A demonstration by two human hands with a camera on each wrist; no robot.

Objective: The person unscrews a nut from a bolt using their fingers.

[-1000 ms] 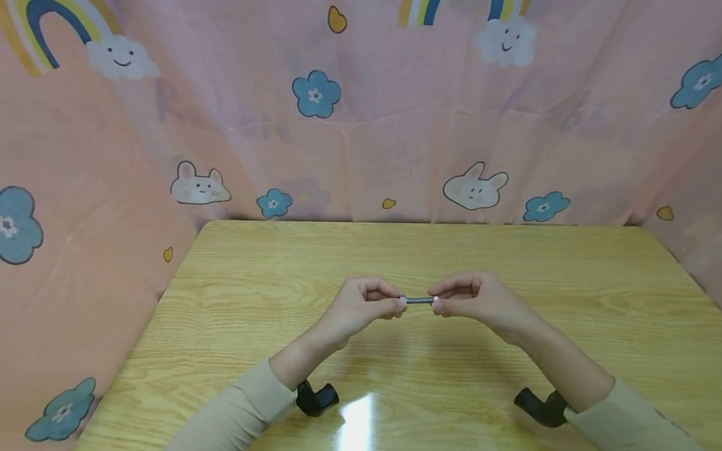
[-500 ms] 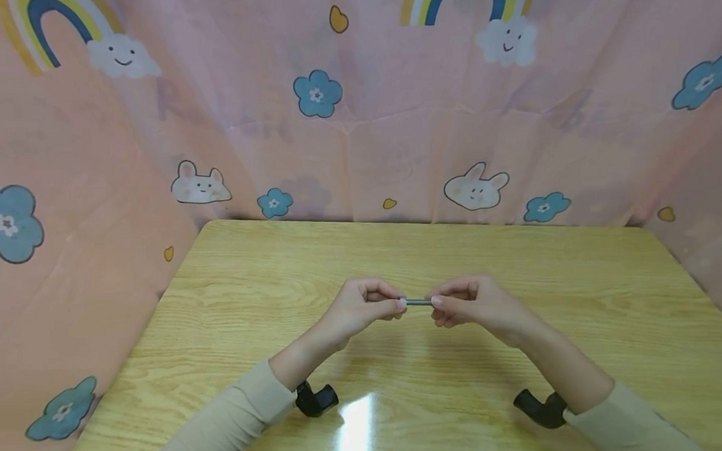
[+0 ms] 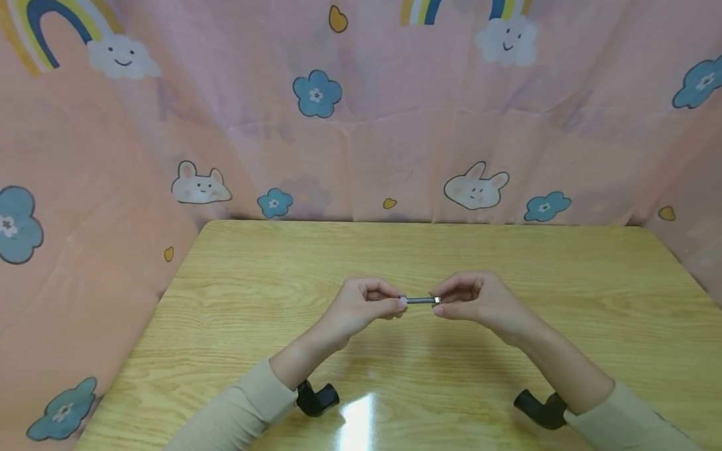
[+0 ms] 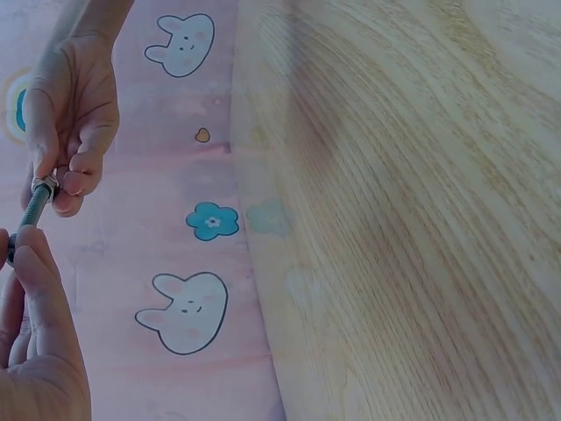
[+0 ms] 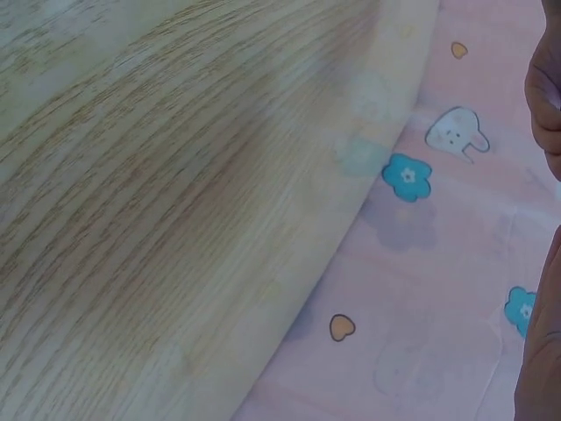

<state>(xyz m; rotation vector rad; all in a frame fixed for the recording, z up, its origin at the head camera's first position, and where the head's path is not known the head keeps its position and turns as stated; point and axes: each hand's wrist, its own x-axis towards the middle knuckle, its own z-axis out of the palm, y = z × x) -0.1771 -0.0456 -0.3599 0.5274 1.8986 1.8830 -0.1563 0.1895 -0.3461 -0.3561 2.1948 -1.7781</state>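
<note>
A metal bolt [image 3: 420, 300] lies roughly level between both hands, held above the table. My left hand [image 3: 364, 306] pinches its head end between thumb and fingers; the left wrist view shows part of the dark bolt head [image 4: 11, 249] there. On the bolt's other end sits a nut [image 3: 437, 300], also visible in the left wrist view. Thumb and fingers of my right hand [image 3: 483, 304] pinch around this nut. The threaded shank [image 4: 35, 207] shows between the hands. In the right wrist view only parts of the hands appear at the right edge, without the bolt.
A wood-grain table [image 3: 267, 268] stretches beneath the hands, with a bright light reflection near its front. Pink printed cloth [image 3: 388, 138] hangs behind it and at both sides. Black wrist-worn devices [image 3: 316, 398] stick out below both forearms.
The right thumb rolled up over the nut half a second ago and now sits lower, leaving the nut in sight. My left hand and the bolt have stayed nearly still.
</note>
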